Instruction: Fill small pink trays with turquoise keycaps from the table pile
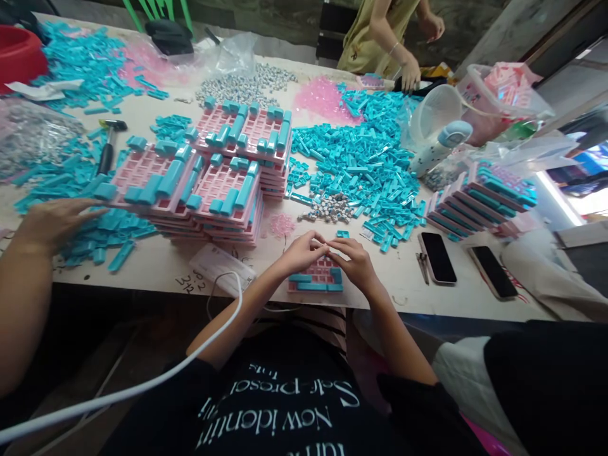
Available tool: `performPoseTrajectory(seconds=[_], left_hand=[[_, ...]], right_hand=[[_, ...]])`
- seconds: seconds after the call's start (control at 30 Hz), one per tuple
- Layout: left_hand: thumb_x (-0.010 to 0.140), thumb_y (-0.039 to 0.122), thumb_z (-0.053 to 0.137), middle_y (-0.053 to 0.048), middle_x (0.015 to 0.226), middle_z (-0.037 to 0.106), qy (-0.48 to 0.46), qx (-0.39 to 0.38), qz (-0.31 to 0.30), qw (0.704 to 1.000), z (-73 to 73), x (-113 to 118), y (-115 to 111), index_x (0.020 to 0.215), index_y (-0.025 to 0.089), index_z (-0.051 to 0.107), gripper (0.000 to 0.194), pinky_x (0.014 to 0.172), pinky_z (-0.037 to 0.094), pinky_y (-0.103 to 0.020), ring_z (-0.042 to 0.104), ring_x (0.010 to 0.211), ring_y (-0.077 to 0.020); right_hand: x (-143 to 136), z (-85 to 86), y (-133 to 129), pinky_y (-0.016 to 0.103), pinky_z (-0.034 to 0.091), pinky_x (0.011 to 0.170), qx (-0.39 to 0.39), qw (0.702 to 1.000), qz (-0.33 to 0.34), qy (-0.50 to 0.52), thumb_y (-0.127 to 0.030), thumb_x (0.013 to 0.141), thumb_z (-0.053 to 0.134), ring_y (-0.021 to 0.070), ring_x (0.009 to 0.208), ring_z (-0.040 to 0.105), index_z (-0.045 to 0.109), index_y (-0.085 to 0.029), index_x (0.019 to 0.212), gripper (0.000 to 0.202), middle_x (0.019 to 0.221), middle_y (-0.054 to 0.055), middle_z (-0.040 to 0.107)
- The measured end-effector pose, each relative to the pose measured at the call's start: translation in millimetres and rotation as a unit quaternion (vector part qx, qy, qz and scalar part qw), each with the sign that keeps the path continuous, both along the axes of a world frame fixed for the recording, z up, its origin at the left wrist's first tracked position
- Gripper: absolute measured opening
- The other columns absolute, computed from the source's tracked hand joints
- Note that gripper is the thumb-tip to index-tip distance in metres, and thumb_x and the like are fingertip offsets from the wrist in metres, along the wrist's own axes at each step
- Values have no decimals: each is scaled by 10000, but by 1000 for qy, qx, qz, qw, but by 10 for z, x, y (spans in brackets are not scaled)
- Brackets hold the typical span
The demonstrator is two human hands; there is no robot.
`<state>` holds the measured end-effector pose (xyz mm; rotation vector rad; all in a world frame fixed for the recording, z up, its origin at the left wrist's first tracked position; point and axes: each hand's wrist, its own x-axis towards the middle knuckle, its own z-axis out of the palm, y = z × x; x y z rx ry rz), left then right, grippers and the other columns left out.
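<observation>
A small pink grid panel (pixel 319 271) with teal key-like pieces along its near edge lies flat at the table's front edge. Over its far side, my left hand (pixel 304 251) and my right hand (pixel 352 258) meet at the fingertips. Both are closed in a pinch, and whatever sits between the fingers is too small to make out. The hands cover the panel's far part. Just beyond them lies a loose teal piece (pixel 342 234). A little pile of small silvery parts (pixel 331 209) and some tiny pink bits (pixel 282 225) are farther off.
Stacked pink panels (pixel 228 190) stand to the left, beside a white power strip (pixel 222 266) with a cable. Heaped teal pieces (pixel 361 164) spread ahead. Two phones (pixel 437 256) lie right. Co-workers' hands show at left (pixel 57 221) and far side (pixel 409 71).
</observation>
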<state>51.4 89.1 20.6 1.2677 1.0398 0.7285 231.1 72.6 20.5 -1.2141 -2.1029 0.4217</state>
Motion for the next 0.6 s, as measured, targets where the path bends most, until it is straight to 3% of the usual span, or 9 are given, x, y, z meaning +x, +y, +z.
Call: performPoseTrajectory(seconds=[0.13,0.3,0.43,0.6], left_hand=[[791,351,560,-62,871,696,72,28,-32,996,7,10,25,1097,174,495,359,615,450,-247,623,692,-153],[802,442,514,-89,861,705,307,158,-39,938,58,-8,140,831,189,693,311,788,403,-315,615,874,-250],[730,527,583,-69,693,696,332,112,-96,932,91,5,206,710,203,726,354,758,389,-299,620,750,-233],[662,489,664,-36,512,635,346,67,-73,933,139,38,220,621,202,723,296,845,356,-357,591,653,-215]], right_hand=[[46,7,38,367,396,839,11,998,4,-58,-333,834,597,210,945,583,693,-230,968,194,970,61,680],[92,-62,54,360,346,813,-23,991,-4,-131,-312,818,617,217,950,560,708,-258,946,166,978,55,675],[99,-124,58,350,310,781,-50,989,2,-142,-297,830,604,211,948,558,712,-254,927,152,975,54,681],[94,-117,75,336,281,747,-88,985,20,-147,-274,841,593,210,936,562,710,-226,917,148,943,65,699]])
